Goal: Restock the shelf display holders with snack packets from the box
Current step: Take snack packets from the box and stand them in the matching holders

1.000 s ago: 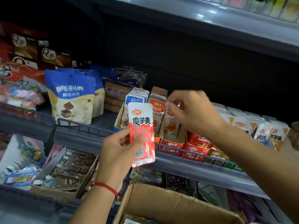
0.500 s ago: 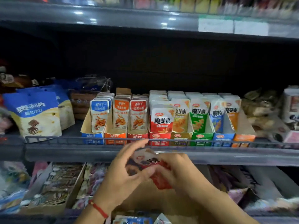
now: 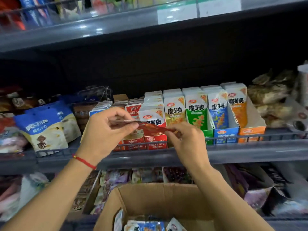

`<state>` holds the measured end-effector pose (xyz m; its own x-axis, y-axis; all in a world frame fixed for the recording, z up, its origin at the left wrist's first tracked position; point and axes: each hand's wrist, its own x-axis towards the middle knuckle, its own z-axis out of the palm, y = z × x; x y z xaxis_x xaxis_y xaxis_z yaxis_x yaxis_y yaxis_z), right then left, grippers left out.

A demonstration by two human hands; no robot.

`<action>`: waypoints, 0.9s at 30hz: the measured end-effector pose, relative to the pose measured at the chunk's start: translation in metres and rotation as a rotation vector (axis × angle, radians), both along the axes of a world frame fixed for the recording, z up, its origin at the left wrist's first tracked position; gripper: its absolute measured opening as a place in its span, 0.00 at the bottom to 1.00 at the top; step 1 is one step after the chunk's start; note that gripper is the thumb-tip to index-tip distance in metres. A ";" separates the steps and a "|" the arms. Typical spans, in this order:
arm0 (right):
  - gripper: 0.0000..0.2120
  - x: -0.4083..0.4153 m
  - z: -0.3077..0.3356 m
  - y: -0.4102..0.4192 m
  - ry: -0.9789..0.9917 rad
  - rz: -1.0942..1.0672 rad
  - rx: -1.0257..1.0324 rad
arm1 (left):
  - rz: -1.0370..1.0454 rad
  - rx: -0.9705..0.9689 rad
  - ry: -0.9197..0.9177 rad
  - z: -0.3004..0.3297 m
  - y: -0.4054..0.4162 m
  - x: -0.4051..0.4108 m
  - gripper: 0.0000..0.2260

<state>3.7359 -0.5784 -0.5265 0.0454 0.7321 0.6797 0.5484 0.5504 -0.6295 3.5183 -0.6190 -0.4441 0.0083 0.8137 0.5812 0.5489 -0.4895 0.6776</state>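
I hold the red packet (image 3: 150, 129) flat, left hand (image 3: 106, 130) and right hand (image 3: 185, 139) each pinching one end, at the shelf's (image 3: 250, 152) front edge before the red holder (image 3: 155, 140). Light, limp, slippery film: keep hold of the sealed ends.

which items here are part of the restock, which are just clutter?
In the job:
- red snack packet, pinched between left hand and right hand
- red display holder, the colour match
- cardboard box of packets below

Just there:
- blue wafer bags
- green holder, blue holder, orange holder, all stocked
- price labels
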 end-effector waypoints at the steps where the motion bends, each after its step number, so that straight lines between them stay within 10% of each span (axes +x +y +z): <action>1: 0.07 -0.002 0.001 0.004 -0.001 0.000 0.026 | 0.014 0.011 0.030 0.002 0.002 0.000 0.07; 27: 0.15 0.019 -0.023 0.010 -0.173 -0.059 -0.049 | 0.123 0.124 0.618 0.031 0.021 0.027 0.07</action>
